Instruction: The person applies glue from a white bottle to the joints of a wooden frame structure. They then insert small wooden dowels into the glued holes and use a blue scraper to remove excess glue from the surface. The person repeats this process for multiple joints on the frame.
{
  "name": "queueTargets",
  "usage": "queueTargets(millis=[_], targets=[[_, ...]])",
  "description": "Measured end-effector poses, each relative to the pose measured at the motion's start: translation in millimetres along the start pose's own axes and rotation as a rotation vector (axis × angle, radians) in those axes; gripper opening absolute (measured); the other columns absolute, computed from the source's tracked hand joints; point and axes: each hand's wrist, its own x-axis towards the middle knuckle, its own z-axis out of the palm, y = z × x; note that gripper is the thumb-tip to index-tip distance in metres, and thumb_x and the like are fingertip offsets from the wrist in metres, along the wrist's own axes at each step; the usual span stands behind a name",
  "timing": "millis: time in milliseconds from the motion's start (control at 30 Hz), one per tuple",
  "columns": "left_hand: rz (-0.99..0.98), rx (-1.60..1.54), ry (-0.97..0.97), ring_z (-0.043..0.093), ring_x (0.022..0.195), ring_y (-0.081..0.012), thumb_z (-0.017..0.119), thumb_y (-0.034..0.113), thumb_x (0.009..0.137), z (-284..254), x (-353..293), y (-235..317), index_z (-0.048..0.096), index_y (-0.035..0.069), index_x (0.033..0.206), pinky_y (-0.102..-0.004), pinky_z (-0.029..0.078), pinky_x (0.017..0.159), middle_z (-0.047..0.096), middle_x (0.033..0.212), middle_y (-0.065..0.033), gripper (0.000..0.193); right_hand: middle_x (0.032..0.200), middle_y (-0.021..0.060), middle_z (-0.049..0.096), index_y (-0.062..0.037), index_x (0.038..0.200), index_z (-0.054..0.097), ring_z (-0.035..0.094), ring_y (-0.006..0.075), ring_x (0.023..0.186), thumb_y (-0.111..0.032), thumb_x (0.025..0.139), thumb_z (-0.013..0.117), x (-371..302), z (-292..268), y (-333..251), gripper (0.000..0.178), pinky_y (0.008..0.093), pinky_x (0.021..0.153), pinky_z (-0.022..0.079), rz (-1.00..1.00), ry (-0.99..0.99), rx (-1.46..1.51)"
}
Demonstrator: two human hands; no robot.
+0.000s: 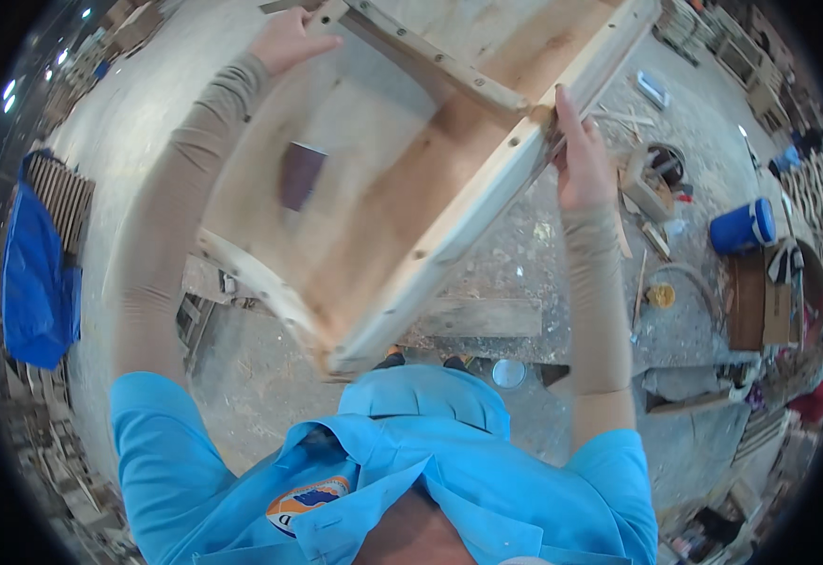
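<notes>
A pale wooden frame (449, 235) like a shallow box, with a plywood panel and dark fastener spots along its rails, hangs tilted in front of me. My left hand (289, 42) holds it at the far left, by the end of a crossbar (430, 61); its thumb points right and the other fingers are partly hidden. On the right, my right hand (583, 155) grips the outer rail near the crossbar joint, thumb up on the wood and fingers behind it. A dark purplish rectangular piece (302, 176) shows against the panel; I cannot tell what it is.
Beneath the frame stands a worn, stained worktop (534, 254) with a loose board (482, 317). To the right are a blue bucket (743, 226), a wooden box of scraps (647, 184) and a roll of yellow tape (661, 296). A blue tarp (39, 273) covers stacked slats at left.
</notes>
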Motion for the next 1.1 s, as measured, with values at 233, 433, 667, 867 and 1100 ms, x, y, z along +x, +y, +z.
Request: queueTargets(millis=[233,433,667,867,1100], targets=[[-0.57,-0.838,-0.072,0.06,0.082,-0.0111,0.071,0.048,0.079,48.2,-100.1,1.8,0.064,0.0,0.103,-0.0291,0.048,0.073,0.065,0.091,-0.0058,0.054,0.097,0.0046,0.062,-0.0019,0.111,0.057,0.058,0.0116,0.08,-0.028,0.073,0.079,102.4,17.3,11.7,0.051,0.0258,0.073,0.048,0.035,-0.196,-0.264],[-0.721,-1.328,-0.225,0.061,0.082,-0.0099,0.063,0.035,0.09,84.8,-185.7,22.7,0.065,0.006,0.103,-0.0307,0.048,0.08,0.067,0.096,0.0001,0.032,0.092,0.0022,0.06,-0.0064,0.103,0.06,0.055,0.0097,0.081,-0.03,0.076,0.071,162.6,18.2,20.1,0.038,0.0252,0.071,0.045,0.206,-0.492,-0.54],[-0.79,-1.755,-0.188,0.06,0.103,-0.0128,0.055,0.028,0.096,105.7,-271.5,101.2,0.059,0.007,0.117,-0.0305,0.047,0.091,0.064,0.112,-0.0024,0.03,0.09,0.0004,0.058,-0.0058,0.106,0.059,0.053,0.0084,0.084,-0.027,0.077,0.066,189.1,38.1,34.1,0.037,0.0235,0.08,0.042,0.161,-0.864,-0.891],[-0.994,-1.974,-0.239,0.053,0.116,-0.0135,0.051,0.023,0.098,119.5,-315.5,166.2,0.05,0.007,0.128,-0.0315,0.043,0.098,0.056,0.127,-0.0035,0.034,0.106,0.002,0.058,-0.0036,0.127,0.054,0.054,0.0097,0.097,-0.024,0.076,0.066,162.7,53.4,56.8,0.056,0.0254,0.089,0.042,0.329,-0.969,-0.993],[-1.133,-2.088,-0.315,0.043,0.126,-0.0185,0.047,0.023,0.1,143.6,-344.6,206.6,0.046,0.007,0.132,-0.0341,0.037,0.104,0.049,0.133,-0.0044,0.036,0.118,0.0048,0.056,-0.0026,0.142,0.04,0.052,0.0119,0.103,-0.021,0.074,0.068,152.6,55.2,97.3,0.075,0.0282,0.094,0.042,0.485,-1.111,-0.991]])
